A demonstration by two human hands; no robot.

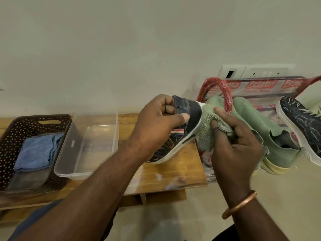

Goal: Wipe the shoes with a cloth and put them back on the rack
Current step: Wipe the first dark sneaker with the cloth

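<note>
My left hand (161, 119) grips a dark navy sneaker (188, 117) with a white sole, holding it tilted above the wooden table's right end. Pressed against the sneaker's white sole edge is a pale green cloth (207, 129), bunched in my right hand (236, 146). To the right stands a red shoe rack (225, 94) wrapped in printed plastic. On the rack lie a pair of green slip-on shoes (278, 141) and the matching dark sneaker (302, 124) with white streaks.
A low wooden table (182, 174) runs along the cream wall. A brown perforated basket (12, 136) with folded blue and grey cloths (36, 152) sits at its left, a clear plastic tub (90, 145) beside it. A wall socket plate (251, 72) is behind the rack.
</note>
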